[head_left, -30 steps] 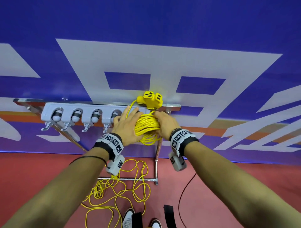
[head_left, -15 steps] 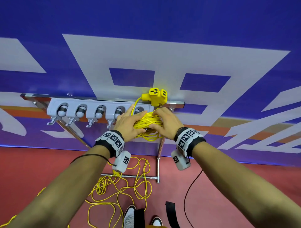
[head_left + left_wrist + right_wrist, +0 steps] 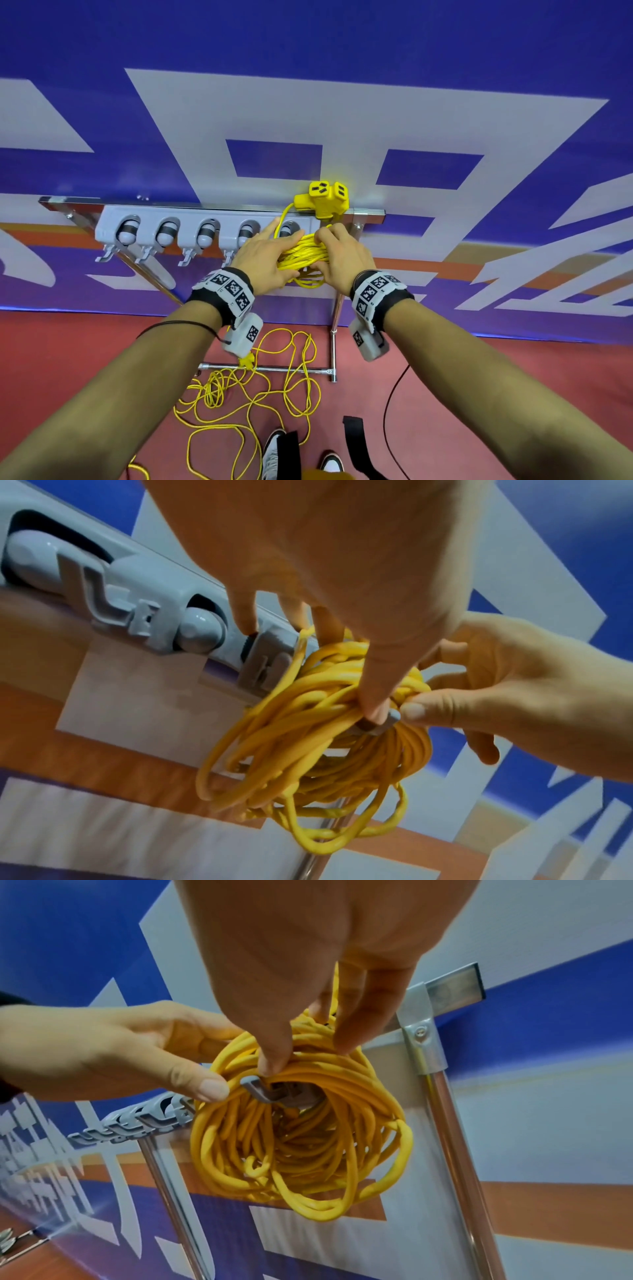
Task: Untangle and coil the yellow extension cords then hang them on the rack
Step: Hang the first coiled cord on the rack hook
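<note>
against blue wall, both hands (image 3: 301,263) hold coiled cord (image 3: 301,1139) on rack hook (image 3: 260,1089).

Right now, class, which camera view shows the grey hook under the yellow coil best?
The right wrist view: the grey hook pokes out through the middle of the coil. The left wrist view shows only the hook's tip between the thumbs. In the head view both hands hide it.

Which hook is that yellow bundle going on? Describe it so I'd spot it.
Find the grey rack on the chrome bar before the blue wall. Follow its row of hooks to the right end: the last hook pokes through the coiled yellow cord; the others hang bare.
</note>
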A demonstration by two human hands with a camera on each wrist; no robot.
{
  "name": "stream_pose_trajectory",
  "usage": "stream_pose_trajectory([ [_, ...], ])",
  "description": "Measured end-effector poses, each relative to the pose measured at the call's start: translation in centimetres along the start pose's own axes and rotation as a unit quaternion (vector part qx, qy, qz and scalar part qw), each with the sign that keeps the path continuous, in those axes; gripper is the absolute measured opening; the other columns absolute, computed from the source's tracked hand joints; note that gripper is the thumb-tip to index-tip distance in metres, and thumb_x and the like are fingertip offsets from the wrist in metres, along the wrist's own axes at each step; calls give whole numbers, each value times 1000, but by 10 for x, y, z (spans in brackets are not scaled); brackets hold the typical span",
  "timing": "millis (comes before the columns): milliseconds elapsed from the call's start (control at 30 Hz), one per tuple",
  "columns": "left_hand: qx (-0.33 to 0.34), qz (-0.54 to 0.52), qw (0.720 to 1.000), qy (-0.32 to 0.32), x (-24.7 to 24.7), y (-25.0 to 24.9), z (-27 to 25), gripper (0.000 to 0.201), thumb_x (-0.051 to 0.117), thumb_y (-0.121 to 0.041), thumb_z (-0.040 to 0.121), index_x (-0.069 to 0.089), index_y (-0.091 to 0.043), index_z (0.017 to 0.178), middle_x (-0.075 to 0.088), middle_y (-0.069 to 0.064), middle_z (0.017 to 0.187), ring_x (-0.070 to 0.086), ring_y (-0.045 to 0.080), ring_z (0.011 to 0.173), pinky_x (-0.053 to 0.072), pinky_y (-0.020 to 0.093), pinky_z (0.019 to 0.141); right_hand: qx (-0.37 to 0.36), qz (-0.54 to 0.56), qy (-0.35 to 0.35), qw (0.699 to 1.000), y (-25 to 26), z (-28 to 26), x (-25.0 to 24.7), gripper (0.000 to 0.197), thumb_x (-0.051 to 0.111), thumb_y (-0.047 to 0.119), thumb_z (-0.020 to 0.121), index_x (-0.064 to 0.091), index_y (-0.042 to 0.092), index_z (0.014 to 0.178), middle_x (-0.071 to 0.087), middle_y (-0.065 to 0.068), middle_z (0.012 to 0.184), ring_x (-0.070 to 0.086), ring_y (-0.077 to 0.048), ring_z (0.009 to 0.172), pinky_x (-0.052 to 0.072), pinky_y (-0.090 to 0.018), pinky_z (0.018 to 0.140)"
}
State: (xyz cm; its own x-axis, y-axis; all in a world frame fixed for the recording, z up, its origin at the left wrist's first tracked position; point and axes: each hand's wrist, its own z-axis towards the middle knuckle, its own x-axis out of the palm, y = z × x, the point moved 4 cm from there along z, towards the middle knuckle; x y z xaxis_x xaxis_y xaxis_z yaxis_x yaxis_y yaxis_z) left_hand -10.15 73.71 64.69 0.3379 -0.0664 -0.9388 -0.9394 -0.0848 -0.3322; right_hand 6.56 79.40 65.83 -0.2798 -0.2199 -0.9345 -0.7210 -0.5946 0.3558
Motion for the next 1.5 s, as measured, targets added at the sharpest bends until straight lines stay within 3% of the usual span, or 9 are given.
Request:
stream_pose_trajectory([
  [167,-45,4,999,15,-4,-4,3,85,82,-46,75,37,-46,148,14,4,166,34,30,145,38,45,112,9,-14,3,1000,4,0,6,42,71,27,83,47,18,117,43,-9,118,56,-38,101,47,-42,66],
  [300,-63,-2,998,-6,-3,-11,0,79,80,-45,76,42,-46,145,17,2,165,38,29,142,41,43,106,2,57,20,998,-1,1,0,52,78,47,73,51,20,108,45,-3,115,56,-27,94,48,-38,74],
  [367,-71,-1,997,-15,-2,-14,-1,78,80,-43,77,43,-44,145,18,2,165,39,30,141,40,42,107,6,67,25,997,-4,4,-3,46,77,48,75,52,22,103,47,-1,113,55,-27,96,50,-41,78],
  [600,-77,-6,995,-60,9,-17,-7,74,78,-35,79,45,-39,145,24,6,163,35,28,144,34,46,113,12,-7,22,1000,2,1,3,34,67,39,88,50,19,110,43,-7,116,58,-38,95,52,-46,72],
  [800,5,-32,998,-58,14,-20,-12,76,76,-25,80,41,-19,148,48,3,149,17,28,151,34,50,113,23,17,24,999,3,-5,-2,35,69,39,86,49,19,106,43,-5,117,57,-34,96,47,-40,72],
  [933,5,2,1000,-20,14,-24,-15,83,74,-36,79,34,-25,152,45,1,152,11,24,153,32,53,112,26,9,53,998,3,-11,-8,40,72,40,75,44,22,96,41,-2,109,58,-35,90,51,-42,73],
  [1133,1,-5,1000,3,13,-29,-22,84,75,-37,79,35,-28,152,40,7,155,10,23,153,29,54,115,28,-4,49,998,3,-28,-7,43,71,33,75,48,18,108,44,-4,112,59,-36,93,54,-47,75],
  [1333,8,-90,996,-7,8,-27,-30,79,76,-27,81,39,-23,151,48,5,150,17,28,152,28,45,119,40,-11,44,998,7,-32,-16,46,67,36,81,50,19,119,51,-4,117,58,-33,105,51,-41,82],
  [1500,24,-116,992,-36,4,-22,-39,62,76,-26,81,55,-16,138,57,6,138,41,32,138,34,45,115,35,-8,36,999,10,-35,-20,44,65,38,84,51,18,120,53,-5,118,58,-32,106,52,-43,85],
])
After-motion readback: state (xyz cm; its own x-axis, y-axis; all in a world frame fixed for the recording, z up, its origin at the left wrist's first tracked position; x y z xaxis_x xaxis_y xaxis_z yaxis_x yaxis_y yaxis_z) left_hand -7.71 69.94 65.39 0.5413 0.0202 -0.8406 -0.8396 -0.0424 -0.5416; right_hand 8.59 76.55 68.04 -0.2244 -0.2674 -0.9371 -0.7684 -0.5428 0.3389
